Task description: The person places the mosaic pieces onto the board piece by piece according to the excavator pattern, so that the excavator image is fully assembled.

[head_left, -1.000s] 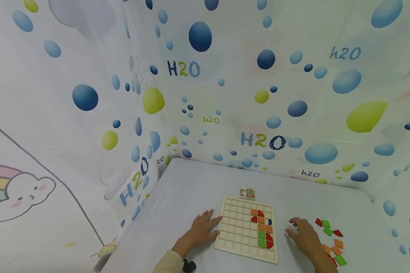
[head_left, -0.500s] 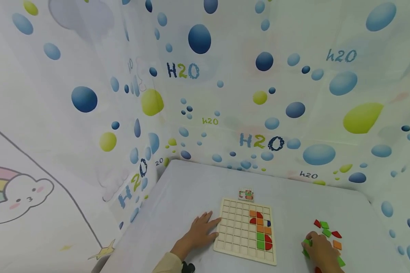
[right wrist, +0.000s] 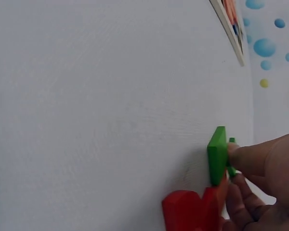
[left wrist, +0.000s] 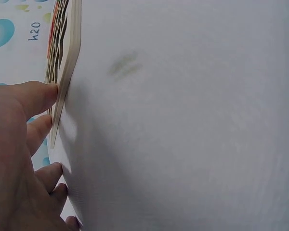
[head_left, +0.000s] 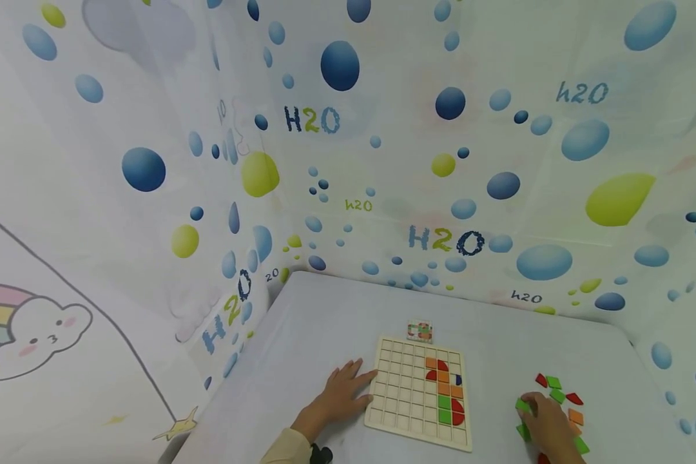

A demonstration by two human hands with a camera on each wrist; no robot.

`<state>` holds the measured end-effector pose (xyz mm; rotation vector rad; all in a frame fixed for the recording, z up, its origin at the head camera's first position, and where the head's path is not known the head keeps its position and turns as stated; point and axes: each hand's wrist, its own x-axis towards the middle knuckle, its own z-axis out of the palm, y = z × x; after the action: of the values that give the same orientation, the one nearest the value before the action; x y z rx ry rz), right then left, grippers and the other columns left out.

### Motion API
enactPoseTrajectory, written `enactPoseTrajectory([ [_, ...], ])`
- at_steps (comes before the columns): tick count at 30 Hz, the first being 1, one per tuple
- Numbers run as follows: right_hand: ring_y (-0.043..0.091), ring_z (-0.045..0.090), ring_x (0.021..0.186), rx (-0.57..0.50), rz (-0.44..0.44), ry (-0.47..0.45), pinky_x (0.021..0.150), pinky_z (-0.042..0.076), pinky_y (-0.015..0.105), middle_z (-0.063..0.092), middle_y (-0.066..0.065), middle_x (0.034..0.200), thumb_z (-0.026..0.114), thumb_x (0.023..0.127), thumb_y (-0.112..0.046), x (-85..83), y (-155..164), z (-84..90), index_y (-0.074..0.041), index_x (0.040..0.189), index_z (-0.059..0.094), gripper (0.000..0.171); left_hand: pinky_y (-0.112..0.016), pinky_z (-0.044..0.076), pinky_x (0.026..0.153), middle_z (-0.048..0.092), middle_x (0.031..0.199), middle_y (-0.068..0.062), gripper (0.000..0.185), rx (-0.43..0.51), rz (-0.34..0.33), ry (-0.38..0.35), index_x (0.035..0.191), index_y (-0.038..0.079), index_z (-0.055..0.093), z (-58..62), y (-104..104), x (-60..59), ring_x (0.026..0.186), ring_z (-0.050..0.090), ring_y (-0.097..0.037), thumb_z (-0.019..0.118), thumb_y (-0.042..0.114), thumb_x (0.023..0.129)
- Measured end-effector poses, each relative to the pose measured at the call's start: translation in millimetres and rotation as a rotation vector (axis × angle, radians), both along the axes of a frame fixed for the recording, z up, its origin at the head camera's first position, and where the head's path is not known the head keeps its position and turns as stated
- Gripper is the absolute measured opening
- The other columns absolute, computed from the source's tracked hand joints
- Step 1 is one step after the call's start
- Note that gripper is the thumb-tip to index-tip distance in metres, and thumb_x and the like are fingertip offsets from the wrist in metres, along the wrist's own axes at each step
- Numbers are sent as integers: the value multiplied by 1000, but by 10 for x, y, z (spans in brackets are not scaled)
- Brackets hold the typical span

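My right hand (head_left: 548,422) pinches a green piece (head_left: 522,405) at its fingertips; in the right wrist view the green piece (right wrist: 216,155) stands on edge, tilted up off the surface (head_left: 319,322), thumb and fingers (right wrist: 250,159) closed on it. A red piece (right wrist: 185,211) sits just beside and below it, touching or nearly so, can't tell which. The hand is over the loose pile (head_left: 562,396) of red, green and orange pieces at the right, near edge.

My left hand (head_left: 339,393) lies flat on the surface, fingers straight and spread, holding nothing; fingertips press the left edge of the grid board (head_left: 403,393). The left wrist view confirms it: fingers (left wrist: 36,96) touch the board's rim (left wrist: 67,57).

Key relation: the board lies to the left of my right hand, apart from it, with bare surface between. The right hand is the nearer one to the coloured column (head_left: 443,390), which runs far-to-near along the board's right side; the open cells are mostly on the left, towards the left hand. So I judge the green piece goes left and slightly far, crossing the board's right rim first.

A small picture card (head_left: 419,331) lies just past the board's far edge. Bubble-print curtain (head_left: 383,161) behind.
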<state>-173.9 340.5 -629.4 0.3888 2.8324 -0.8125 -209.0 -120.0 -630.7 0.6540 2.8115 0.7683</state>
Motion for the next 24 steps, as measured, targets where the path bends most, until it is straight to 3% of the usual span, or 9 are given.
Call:
enactPoseTrajectory([
  [8,39,59,106,-19,-17,80,85,46,65,64,27,117,69,99,-9,-100,-78,-45,9,128,61,35,-72,22,124,36,168,-22,56,4,-16,-3,158,27,51,52,-8,26,155,31,-47,61,41,105],
  [17,52,54,119,-22,-33,129,84,43,68,56,36,126,63,102,-9,-242,-274,-53,10,130,58,34,-69,24,125,36,169,-18,57,-20,4,-9,158,32,51,-26,-6,-28,156,33,-44,63,43,104],
  [24,43,58,107,-83,-3,134,84,44,65,61,28,115,66,99,-8,-312,-478,-37,10,125,61,32,-70,24,124,37,168,-18,56,-16,-3,-8,157,31,51,-45,-11,-43,155,33,-45,63,43,104],
])
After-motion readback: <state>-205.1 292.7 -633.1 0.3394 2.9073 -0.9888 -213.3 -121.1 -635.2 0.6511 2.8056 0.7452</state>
